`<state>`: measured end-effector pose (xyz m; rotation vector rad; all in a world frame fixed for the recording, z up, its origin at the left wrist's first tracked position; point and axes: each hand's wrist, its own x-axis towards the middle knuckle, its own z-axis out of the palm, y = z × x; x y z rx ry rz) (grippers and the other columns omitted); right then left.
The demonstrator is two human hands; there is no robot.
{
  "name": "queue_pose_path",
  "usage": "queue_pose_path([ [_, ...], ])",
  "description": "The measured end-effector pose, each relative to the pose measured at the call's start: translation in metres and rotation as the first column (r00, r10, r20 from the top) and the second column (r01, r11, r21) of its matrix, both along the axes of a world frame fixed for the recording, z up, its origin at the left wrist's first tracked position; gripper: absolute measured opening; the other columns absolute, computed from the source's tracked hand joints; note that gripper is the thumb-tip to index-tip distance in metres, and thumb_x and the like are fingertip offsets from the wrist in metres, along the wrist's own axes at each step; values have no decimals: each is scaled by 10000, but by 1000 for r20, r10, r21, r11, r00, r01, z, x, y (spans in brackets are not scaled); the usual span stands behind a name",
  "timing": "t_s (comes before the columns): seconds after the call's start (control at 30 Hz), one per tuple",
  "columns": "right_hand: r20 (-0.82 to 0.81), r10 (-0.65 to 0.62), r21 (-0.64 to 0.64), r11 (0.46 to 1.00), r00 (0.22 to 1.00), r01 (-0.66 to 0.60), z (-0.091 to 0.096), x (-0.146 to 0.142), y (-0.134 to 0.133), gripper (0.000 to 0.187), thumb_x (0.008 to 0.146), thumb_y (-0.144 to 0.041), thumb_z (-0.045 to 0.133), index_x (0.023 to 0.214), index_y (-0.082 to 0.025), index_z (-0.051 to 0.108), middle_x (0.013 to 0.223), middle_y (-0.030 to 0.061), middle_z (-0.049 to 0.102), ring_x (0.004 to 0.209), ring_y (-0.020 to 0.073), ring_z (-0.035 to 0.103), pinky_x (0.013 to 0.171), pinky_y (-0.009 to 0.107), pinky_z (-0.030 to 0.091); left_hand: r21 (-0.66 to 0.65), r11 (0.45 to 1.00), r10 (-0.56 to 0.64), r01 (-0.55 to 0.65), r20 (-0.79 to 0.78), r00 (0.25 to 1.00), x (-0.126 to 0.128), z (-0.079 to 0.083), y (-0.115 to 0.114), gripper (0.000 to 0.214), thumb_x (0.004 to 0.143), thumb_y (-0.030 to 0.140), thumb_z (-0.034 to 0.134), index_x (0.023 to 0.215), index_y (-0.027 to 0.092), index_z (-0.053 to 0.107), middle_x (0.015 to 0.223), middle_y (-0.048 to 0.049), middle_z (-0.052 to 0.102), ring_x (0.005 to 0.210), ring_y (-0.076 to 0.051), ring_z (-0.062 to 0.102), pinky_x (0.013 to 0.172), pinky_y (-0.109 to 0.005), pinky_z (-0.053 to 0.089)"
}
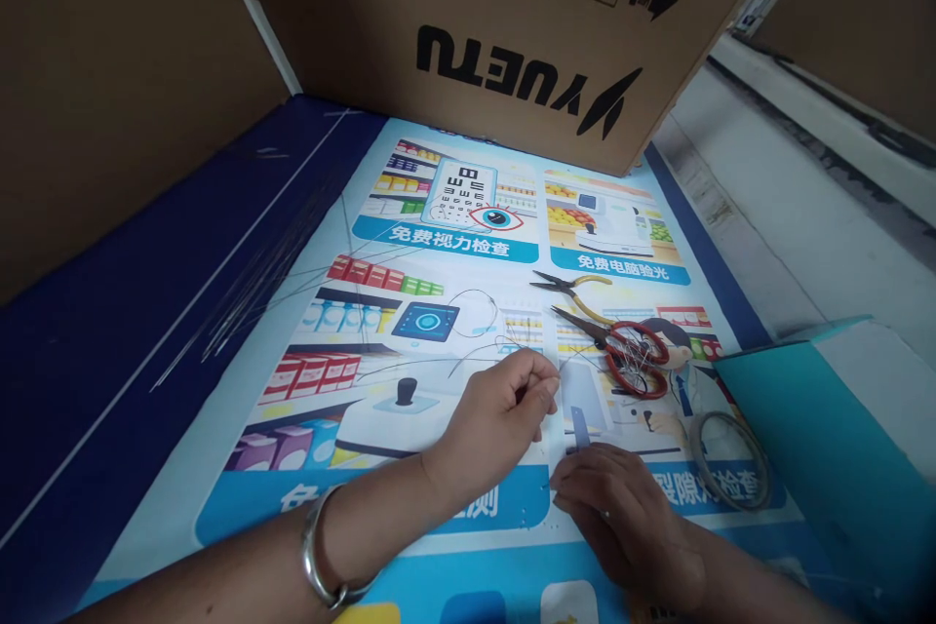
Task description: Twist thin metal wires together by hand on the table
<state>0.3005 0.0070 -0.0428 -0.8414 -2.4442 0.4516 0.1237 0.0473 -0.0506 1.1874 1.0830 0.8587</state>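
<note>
My left hand [504, 409], with a metal bangle on its wrist, is closed in a pinch above the printed sheet. A thin wire [475, 354] runs to its fingers from the left, and the pinched end is hidden. Lower and to the right, my right hand [621, 512] has its fingers curled together. Whatever they hold is too small to make out. Beyond the hands lie scissors [604, 336] with red handles, short wire bits scattered over them. Pliers [574, 285] with yellow handles rest just behind the scissors.
Several long thin wires [253, 288] lie at the left. A wire coil [764, 478] sits right of my right hand, beside a teal box [826, 409]. A large cardboard box [351, 10] stands across the back. Printed pictures cover the sheet [292, 390].
</note>
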Motion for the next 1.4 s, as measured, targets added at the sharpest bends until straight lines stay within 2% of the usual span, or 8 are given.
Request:
queue_pose_path([
  [0.3, 33, -26, -49, 998, 999, 28, 4, 0, 1, 96, 932, -197, 449, 915, -174, 540, 836, 67, 677, 791, 173, 644, 712, 289, 511, 1, 1000, -4, 4, -9, 1000, 0, 1, 0, 125, 879, 288, 453, 877, 200, 542, 724, 22, 579, 532, -94, 527, 538, -235, 423],
  [0.43, 64, 19, -46, 999, 998, -16, 12, 1, 4, 149, 938, -217, 438, 883, -173, 568, 799, 64, 666, 743, 167, 642, 665, 274, 517, 8, 1000, -10, 11, -19, 1000, 0, 2, 0, 126, 879, 291, 451, 875, 205, 542, 721, 26, 578, 533, -94, 528, 536, -233, 423],
  [0.63, 137, 63, -109, 993, 989, -48, 21, 6, 6, 164, 950, -207, 424, 953, -166, 582, 876, 77, 667, 780, 171, 638, 696, 290, 525, 8, 1000, -13, 14, -18, 1000, -1, 2, 1, 129, 876, 296, 452, 851, 204, 541, 709, 25, 578, 529, -98, 527, 528, -232, 422],
  [0.77, 103, 56, -72, 996, 993, -49, 19, 2, 7, 146, 940, -211, 447, 917, -169, 586, 802, 56, 666, 747, 175, 635, 674, 292, 522, 12, 1000, -13, 14, -35, 999, -1, 2, 0, 121, 875, 292, 451, 855, 213, 541, 714, 30, 584, 533, -100, 531, 532, -233, 425],
  [0.9, 29, -32, -54, 998, 999, 33, 13, 0, 6, 132, 929, -211, 452, 901, -168, 573, 784, 65, 653, 741, 180, 625, 663, 295, 512, 6, 1000, -14, 14, -32, 999, 0, 3, 0, 126, 876, 288, 446, 864, 211, 545, 715, 31, 582, 530, -99, 530, 532, -234, 427],
  [1.07, 1, -37, -138, 990, 999, 37, 6, 2, 5, 59, 887, -155, 503, 864, -173, 554, 788, 62, 644, 749, 175, 618, 685, 285, 502, 18, 1000, -16, 16, -37, 999, 0, 2, 1, 133, 878, 289, 443, 863, 209, 548, 719, 27, 587, 535, -102, 534, 539, -235, 429],
  [1.4, -22, -17, -177, 984, 1000, 13, 11, 1, 9, 144, 914, -162, 425, 880, -181, 563, 761, 57, 642, 742, 174, 611, 676, 272, 497, 27, 1000, -12, 13, -35, 999, 0, 1, 0, 132, 871, 287, 447, 845, 212, 552, 711, 25, 595, 527, -102, 534, 533, -230, 433],
])
